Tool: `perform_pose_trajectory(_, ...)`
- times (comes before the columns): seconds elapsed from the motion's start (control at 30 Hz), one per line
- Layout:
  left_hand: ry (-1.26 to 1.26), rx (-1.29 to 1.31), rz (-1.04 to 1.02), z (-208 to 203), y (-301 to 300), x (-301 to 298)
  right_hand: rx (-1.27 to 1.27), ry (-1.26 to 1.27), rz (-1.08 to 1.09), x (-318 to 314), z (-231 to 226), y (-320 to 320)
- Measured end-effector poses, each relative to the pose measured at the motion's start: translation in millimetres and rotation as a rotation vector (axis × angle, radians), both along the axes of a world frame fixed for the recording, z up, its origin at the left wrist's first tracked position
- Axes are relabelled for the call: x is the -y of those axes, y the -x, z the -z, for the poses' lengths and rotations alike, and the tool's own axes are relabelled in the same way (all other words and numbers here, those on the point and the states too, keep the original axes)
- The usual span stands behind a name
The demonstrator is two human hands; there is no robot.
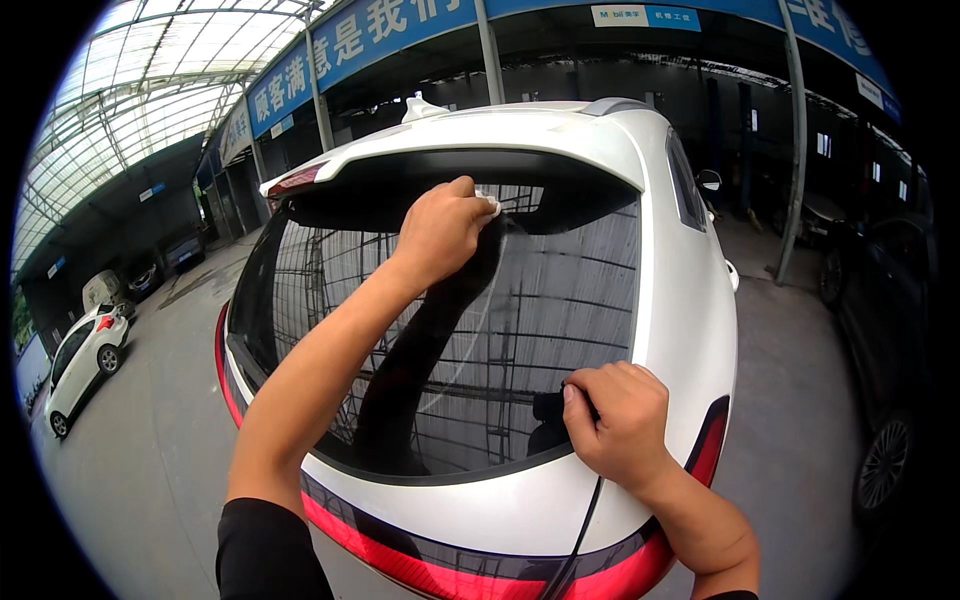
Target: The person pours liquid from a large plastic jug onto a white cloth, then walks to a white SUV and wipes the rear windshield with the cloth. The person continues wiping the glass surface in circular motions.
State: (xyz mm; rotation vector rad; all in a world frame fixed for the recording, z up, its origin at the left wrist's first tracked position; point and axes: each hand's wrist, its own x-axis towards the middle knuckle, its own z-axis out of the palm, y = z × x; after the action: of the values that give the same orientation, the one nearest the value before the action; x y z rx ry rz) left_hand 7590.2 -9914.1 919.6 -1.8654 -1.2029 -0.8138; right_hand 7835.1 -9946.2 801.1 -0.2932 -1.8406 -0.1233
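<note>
The rear window [560, 300] of a white car is in front of me, dark and glossy, with roof beams and my arms mirrored in it. High on the glass, just under the spoiler [480, 135], my left hand [440, 228] pinches a small white wad [490, 203], cloth or paper, against the surface. A pale curved streak runs down the glass below it. At the window's lower right corner my right hand [622, 420] is closed, fingers curled and thumb up. Beside it is a dark shape on the glass; whether the hand holds anything is hidden.
Red tail lights [420, 560] cross the tailgate below the window. A dark car [890, 330] stands close on the right. Another white car [85, 355] is parked far left on the grey floor [170, 400]. Metal posts [791, 150] and blue sign boards line the workshop behind.
</note>
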Motion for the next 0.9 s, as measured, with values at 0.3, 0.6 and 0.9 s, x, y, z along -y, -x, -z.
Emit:
perform_pose_trajectory(0.3,-0.110,-0.068,-0.054,1,-11,-12,0.000,-0.023,0.026,5,0,1)
perform_pose_trajectory(0.6,0.014,0.050,-0.100,-4,56,12,-0.030,-0.008,0.042,-4,3,1)
perform_pose_trajectory(0.9,-0.150,0.171,-0.043,17,78,22,-0.035,-0.018,0.048,3,-3,5)
